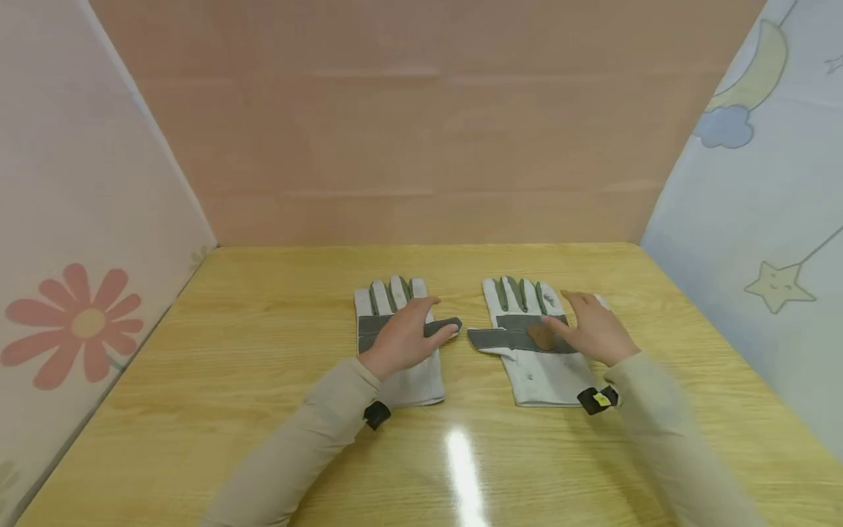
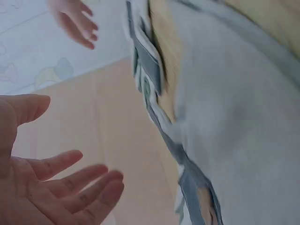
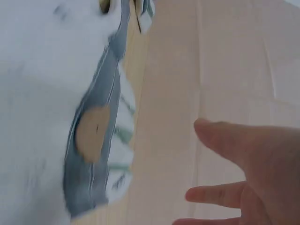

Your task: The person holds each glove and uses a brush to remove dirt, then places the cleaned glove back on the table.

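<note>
Two white work gloves with grey palm bands and green between the fingers lie flat, fingers pointing away. My left hand point(image 1: 403, 338) is over the left glove point(image 1: 415, 384), hiding part of its palm; in the left wrist view the fingers point(image 2: 70, 187) are spread and loosely bent, apart from the cloth. The right glove point(image 1: 549, 377) has a brown patch point(image 1: 541, 337) on its grey band. Over its outer side is my right hand point(image 1: 595, 331), which hides part of that edge. The right wrist view shows its thumb and fingers point(image 3: 220, 193) extended, holding nothing.
The gloves lie on a wood-grain table point(image 1: 263, 315). A plain tan panel point(image 1: 421, 146) rises behind it. A flower-printed wall point(image 1: 66, 205) stands on the left, and a wall with moon and star prints point(image 1: 737, 219) on the right. Light reflects off the table near the front.
</note>
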The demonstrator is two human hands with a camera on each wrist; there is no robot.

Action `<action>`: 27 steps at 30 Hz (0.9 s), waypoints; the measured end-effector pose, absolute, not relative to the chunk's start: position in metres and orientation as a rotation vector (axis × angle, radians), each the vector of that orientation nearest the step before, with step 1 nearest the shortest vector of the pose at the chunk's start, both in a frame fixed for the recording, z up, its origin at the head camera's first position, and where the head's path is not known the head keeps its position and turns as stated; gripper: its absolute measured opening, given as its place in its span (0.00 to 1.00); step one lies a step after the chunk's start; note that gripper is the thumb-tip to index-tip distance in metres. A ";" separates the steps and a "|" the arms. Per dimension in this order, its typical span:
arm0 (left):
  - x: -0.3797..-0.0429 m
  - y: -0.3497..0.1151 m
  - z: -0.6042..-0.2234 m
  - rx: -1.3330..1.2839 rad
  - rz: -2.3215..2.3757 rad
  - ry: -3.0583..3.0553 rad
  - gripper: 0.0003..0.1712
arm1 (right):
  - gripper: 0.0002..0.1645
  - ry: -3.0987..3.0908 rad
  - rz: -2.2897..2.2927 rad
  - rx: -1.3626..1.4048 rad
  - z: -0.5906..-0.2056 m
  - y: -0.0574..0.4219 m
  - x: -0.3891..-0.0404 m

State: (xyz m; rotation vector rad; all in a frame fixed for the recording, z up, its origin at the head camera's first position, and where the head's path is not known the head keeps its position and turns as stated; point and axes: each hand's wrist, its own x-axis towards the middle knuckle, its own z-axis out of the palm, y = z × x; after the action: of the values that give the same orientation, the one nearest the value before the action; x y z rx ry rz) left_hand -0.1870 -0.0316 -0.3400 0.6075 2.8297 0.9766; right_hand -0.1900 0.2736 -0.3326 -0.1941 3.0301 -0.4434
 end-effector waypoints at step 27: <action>-0.216 0.056 -0.378 0.153 1.479 1.973 0.43 | 0.36 2.856 -0.418 0.049 -0.357 0.353 -0.176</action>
State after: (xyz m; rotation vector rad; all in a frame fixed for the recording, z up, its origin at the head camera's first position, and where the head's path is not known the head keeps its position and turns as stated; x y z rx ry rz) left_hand -0.2164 0.0565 -0.3784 0.1525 1.9728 1.4787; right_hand -0.1758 0.3529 -0.3567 0.0493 2.8563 -0.4179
